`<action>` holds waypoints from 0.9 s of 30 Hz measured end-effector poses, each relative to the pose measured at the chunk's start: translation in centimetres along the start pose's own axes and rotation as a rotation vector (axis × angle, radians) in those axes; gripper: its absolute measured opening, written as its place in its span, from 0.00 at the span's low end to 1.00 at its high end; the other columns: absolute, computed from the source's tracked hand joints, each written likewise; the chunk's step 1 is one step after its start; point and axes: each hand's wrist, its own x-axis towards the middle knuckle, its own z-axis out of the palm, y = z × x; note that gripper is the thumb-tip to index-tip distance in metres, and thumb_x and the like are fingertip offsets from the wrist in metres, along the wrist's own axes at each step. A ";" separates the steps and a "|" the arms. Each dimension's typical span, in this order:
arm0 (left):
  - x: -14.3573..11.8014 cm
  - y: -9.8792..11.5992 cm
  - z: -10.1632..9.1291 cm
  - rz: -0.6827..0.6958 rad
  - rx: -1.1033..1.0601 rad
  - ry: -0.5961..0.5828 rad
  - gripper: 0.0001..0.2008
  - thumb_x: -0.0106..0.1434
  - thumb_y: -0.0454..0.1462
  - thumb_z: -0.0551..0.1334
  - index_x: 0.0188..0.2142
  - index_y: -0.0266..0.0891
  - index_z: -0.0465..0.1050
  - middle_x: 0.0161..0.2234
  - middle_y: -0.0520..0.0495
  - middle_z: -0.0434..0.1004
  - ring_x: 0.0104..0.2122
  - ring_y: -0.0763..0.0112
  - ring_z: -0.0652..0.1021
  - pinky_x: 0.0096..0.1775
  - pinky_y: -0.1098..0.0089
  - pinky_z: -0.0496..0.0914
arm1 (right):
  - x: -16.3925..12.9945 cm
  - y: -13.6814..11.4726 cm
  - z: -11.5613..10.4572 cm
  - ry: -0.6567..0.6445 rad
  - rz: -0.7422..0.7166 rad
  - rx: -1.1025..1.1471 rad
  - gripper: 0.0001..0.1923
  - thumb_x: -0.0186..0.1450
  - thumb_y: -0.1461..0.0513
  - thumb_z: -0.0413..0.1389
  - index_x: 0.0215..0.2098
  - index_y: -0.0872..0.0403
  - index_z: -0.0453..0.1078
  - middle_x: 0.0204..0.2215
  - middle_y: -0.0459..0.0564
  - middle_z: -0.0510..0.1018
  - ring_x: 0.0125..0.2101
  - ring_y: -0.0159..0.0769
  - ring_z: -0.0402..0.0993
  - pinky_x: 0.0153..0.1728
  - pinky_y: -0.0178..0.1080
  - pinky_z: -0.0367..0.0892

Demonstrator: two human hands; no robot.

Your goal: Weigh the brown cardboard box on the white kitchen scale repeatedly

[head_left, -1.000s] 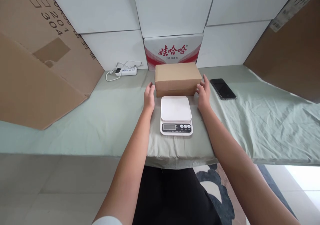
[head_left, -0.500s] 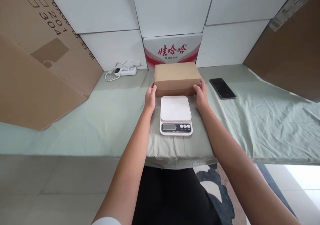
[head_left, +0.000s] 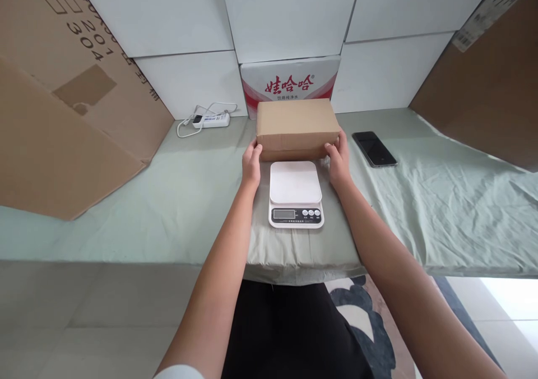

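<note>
My left hand (head_left: 251, 165) and right hand (head_left: 338, 160) clamp the box (head_left: 296, 128) by its ends. It isn't yet on the scale (head_left: 295, 193) (just in front, pan bare).

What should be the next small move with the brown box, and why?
Probably bring the brown box toward the body and lower it onto the white scale. The left hand and right hand each grip one end of it, it sits just behind the scale, and the scale's platform is bare. Keep it level and centred so it clears the display.
</note>
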 end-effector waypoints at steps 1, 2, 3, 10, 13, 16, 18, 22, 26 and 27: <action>0.0 0.1 0.0 0.021 -0.006 0.001 0.35 0.64 0.65 0.70 0.57 0.44 0.85 0.64 0.39 0.88 0.74 0.41 0.79 0.77 0.49 0.71 | -0.1 -0.2 0.1 0.005 -0.023 0.008 0.38 0.63 0.47 0.62 0.71 0.41 0.68 0.73 0.53 0.79 0.77 0.55 0.68 0.81 0.64 0.64; 0.0 0.1 -0.1 0.040 -0.012 -0.001 0.35 0.64 0.65 0.70 0.57 0.44 0.85 0.64 0.39 0.88 0.74 0.42 0.79 0.77 0.49 0.71 | -0.2 -0.4 0.2 0.009 -0.046 0.016 0.39 0.63 0.48 0.62 0.71 0.42 0.67 0.72 0.54 0.79 0.77 0.55 0.67 0.81 0.64 0.63; 0.0 0.2 -0.1 0.057 -0.018 -0.002 0.35 0.64 0.65 0.70 0.58 0.44 0.85 0.64 0.39 0.88 0.74 0.42 0.79 0.76 0.50 0.71 | -0.4 -0.6 0.3 0.012 -0.066 0.022 0.39 0.63 0.48 0.62 0.71 0.42 0.67 0.72 0.54 0.79 0.77 0.55 0.67 0.81 0.64 0.63; -2.3 1.6 -0.5 0.144 0.010 0.003 0.33 0.69 0.63 0.67 0.61 0.46 0.85 0.67 0.40 0.86 0.74 0.45 0.78 0.76 0.49 0.70 | -1.9 -2.8 0.0 0.039 -0.139 -0.013 0.35 0.65 0.46 0.63 0.69 0.40 0.70 0.68 0.55 0.79 0.73 0.58 0.71 0.77 0.65 0.68; -4.7 2.7 -0.8 0.162 0.014 -0.011 0.33 0.70 0.62 0.67 0.62 0.45 0.84 0.67 0.39 0.86 0.73 0.43 0.79 0.75 0.49 0.72 | -3.4 -4.1 -0.6 0.044 -0.164 -0.047 0.35 0.66 0.45 0.62 0.70 0.40 0.71 0.67 0.56 0.79 0.71 0.59 0.72 0.74 0.65 0.70; -7.2 3.7 -1.0 0.152 0.009 -0.044 0.32 0.71 0.61 0.66 0.64 0.45 0.83 0.68 0.38 0.86 0.73 0.43 0.80 0.73 0.48 0.74 | -5.4 -5.1 -1.3 0.079 -0.159 -0.071 0.35 0.65 0.46 0.62 0.69 0.41 0.71 0.66 0.55 0.79 0.68 0.59 0.74 0.70 0.64 0.73; -8.6 4.1 -1.1 0.136 0.012 -0.063 0.32 0.72 0.60 0.66 0.65 0.46 0.83 0.69 0.38 0.85 0.73 0.43 0.80 0.73 0.48 0.75 | -6.7 -5.5 -1.6 0.099 -0.142 -0.078 0.34 0.65 0.48 0.62 0.68 0.41 0.72 0.65 0.55 0.80 0.67 0.58 0.74 0.69 0.64 0.74; -10.1 4.3 -1.4 0.106 0.015 -0.052 0.31 0.73 0.59 0.65 0.65 0.45 0.82 0.69 0.38 0.85 0.73 0.42 0.80 0.74 0.47 0.74 | -8.2 -5.7 -1.7 0.103 -0.110 -0.089 0.34 0.65 0.49 0.62 0.69 0.43 0.71 0.63 0.56 0.81 0.68 0.58 0.74 0.69 0.64 0.74; -10.4 4.0 -1.6 0.079 0.029 -0.005 0.30 0.73 0.59 0.65 0.64 0.45 0.83 0.68 0.37 0.86 0.72 0.42 0.80 0.73 0.46 0.75 | -8.3 -5.7 -1.6 0.110 -0.075 -0.104 0.34 0.64 0.51 0.62 0.69 0.43 0.71 0.62 0.56 0.81 0.67 0.58 0.73 0.68 0.63 0.75; -10.4 3.9 -1.6 0.078 0.031 0.000 0.31 0.73 0.59 0.65 0.64 0.45 0.83 0.68 0.37 0.86 0.72 0.42 0.80 0.73 0.46 0.75 | -8.3 -5.6 -1.5 0.111 -0.069 -0.107 0.34 0.64 0.51 0.62 0.68 0.43 0.70 0.63 0.56 0.80 0.67 0.58 0.73 0.68 0.62 0.75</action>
